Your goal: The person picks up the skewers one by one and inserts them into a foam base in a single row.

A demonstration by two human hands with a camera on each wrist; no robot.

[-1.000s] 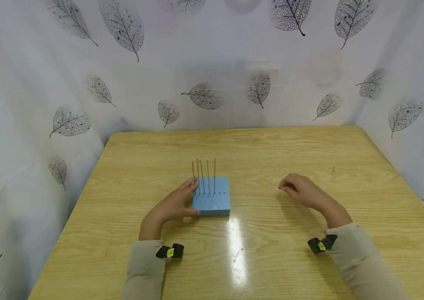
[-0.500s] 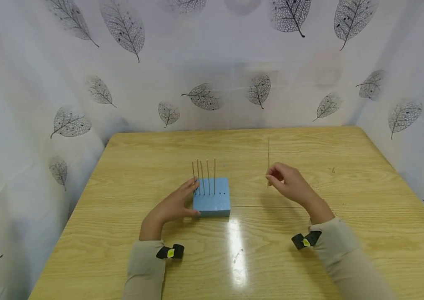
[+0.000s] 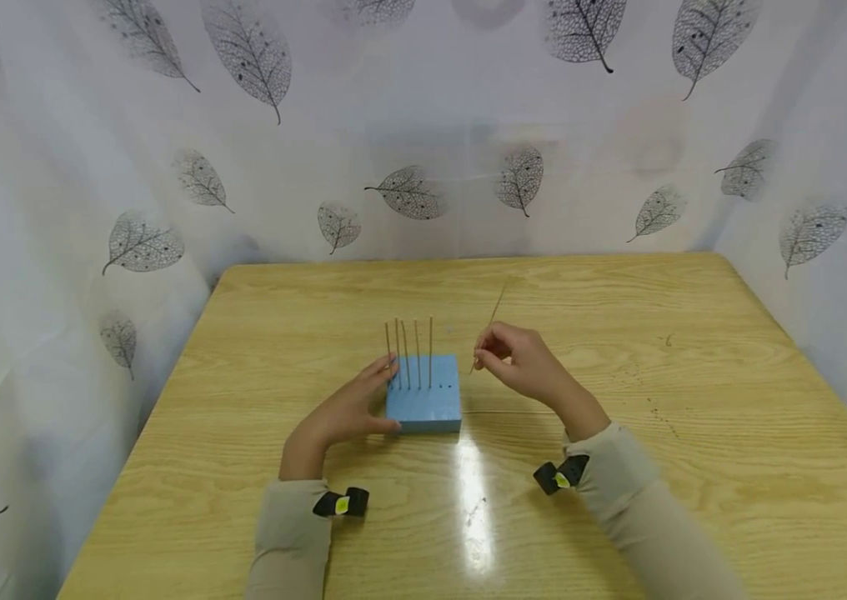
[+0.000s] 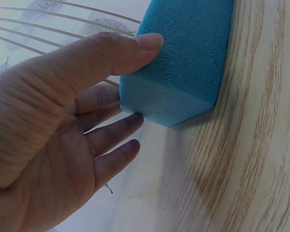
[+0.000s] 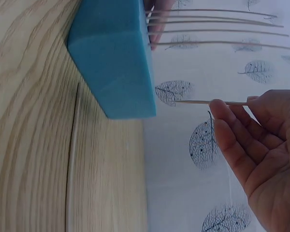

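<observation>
A blue foam block (image 3: 427, 406) sits on the wooden table (image 3: 656, 317) with several thin wooden sticks (image 3: 414, 350) standing upright in it. My left hand (image 3: 371, 398) holds the block's left side, thumb (image 4: 111, 53) along the near face of the block (image 4: 183, 53) and fingers at the far corner. My right hand (image 3: 483, 354) hovers just right of the block and pinches one more thin stick (image 3: 494, 312), tilted, between thumb and fingers. In the right wrist view that held stick (image 5: 198, 102) points toward the block (image 5: 113, 58), a little off its top face.
Another thin stick (image 3: 513, 412) lies flat on the table right of the block, under my right wrist. A white curtain with leaf prints (image 3: 423, 125) closes in the table's back and both sides. Glare marks the tabletop near the front.
My right hand lifted a stick off the table at the right and carried it left, close to the block, tilting it. My left hand and the block stayed put.
</observation>
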